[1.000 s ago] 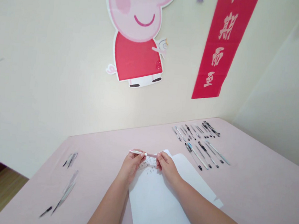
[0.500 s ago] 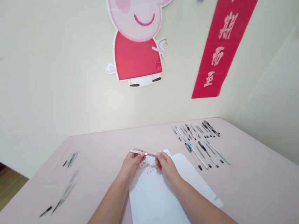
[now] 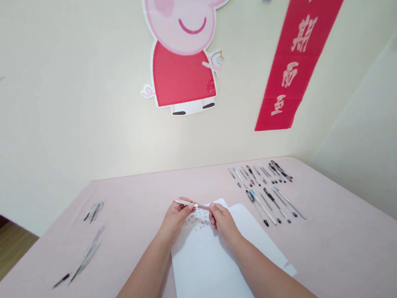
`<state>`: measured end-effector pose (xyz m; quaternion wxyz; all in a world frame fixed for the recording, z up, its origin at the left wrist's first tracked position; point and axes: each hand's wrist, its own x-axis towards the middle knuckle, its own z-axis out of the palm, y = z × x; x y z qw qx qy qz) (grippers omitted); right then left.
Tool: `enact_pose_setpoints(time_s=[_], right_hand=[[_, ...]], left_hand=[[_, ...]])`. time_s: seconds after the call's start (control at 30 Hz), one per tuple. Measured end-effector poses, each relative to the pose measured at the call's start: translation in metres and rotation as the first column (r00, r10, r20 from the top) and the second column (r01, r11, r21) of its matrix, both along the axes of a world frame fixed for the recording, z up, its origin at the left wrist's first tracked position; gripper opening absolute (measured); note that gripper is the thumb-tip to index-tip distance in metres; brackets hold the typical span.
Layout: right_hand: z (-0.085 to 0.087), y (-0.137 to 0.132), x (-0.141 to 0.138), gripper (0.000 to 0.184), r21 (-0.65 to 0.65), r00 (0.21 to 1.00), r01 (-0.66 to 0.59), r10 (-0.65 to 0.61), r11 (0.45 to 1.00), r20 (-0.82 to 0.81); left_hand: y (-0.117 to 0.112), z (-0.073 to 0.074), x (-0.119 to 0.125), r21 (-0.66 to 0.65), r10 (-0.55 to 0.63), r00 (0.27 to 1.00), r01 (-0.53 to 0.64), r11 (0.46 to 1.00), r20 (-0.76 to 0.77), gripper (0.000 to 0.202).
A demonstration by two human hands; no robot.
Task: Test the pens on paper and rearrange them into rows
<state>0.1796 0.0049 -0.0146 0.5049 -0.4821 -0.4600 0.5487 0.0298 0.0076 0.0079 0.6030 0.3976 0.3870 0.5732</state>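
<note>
- Pen (image 3: 203, 207): slim, white with a pink tip on its left part, a white band near the middle, dull pink to the right; right end hidden by fingers.
- It lies nearly level between the 2 hands, above the far part of the paper (image 3: 210, 276), where small dark marks (image 3: 200, 222) show.
- Left hand (image 3: 178, 215): closed round the pen, thumb near the band.
- Right hand (image 3: 221, 219): fingertips pinched on the other end.
- Both forearms reach forward over the desk (image 3: 135, 227), converging.
</note>
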Motion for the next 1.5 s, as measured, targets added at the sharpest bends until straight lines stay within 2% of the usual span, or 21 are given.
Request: enact_pose_setpoints(time_s=[0.1,0.27,0.47,0.67,1.0,1.1,1.27,1.37,1.5], right_hand=[[0.001,0.000,-0.001,0.044,-0.008,1.000,-0.007,0.007,1.000,-0.011],[-0.001,0.000,-0.001,0.044,0.066,0.998,-0.056,0.056,0.996,-0.005],[-0.004,0.000,0.001,0.044,0.082,0.998,-0.067,0.067,0.994,0.000],[-0.002,-0.001,0.000,0.043,0.032,0.997,-0.070,0.071,0.997,-0.038],[-0.001,-0.002,-0.002,0.045,0.041,0.994,-0.094,0.096,0.995,-0.047],[0.000,-0.003,-0.002,0.045,0.087,0.990,-0.140,0.139,0.986,0.020],[0.002,-0.006,-0.001,0.045,0.197,0.950,-0.250,0.201,0.948,0.238],[0.003,-0.007,-0.001,0.045,0.205,0.944,-0.256,0.199,0.945,0.264],[0.005,-0.007,-0.001,0.043,0.201,0.956,-0.216,0.165,0.955,0.242]], left_hand=[[0.001,-0.001,0.001,-0.011,0.025,1.000,-0.025,1.000,-0.004,0.027],[0.001,0.000,0.001,-0.040,0.081,0.997,-0.081,0.996,-0.018,0.028],[0.001,-0.001,-0.002,-0.012,0.038,0.998,-0.038,0.999,-0.052,0.025],[0.002,-0.003,-0.004,0.029,0.012,0.997,-0.009,1.000,-0.073,0.023],[0.000,0.003,0.000,-0.017,0.083,0.996,-0.083,0.996,-0.032,0.025],[0.000,0.006,-0.001,-0.069,0.092,0.995,-0.090,0.994,0.029,0.027],[0.001,0.014,-0.004,-0.096,0.032,0.982,-0.014,0.995,0.187,0.030],[0.001,0.018,-0.007,-0.128,0.031,0.963,0.004,0.992,0.267,0.033],[0.002,0.018,-0.014,-0.112,-0.048,0.934,0.094,0.989,0.355,0.044]])
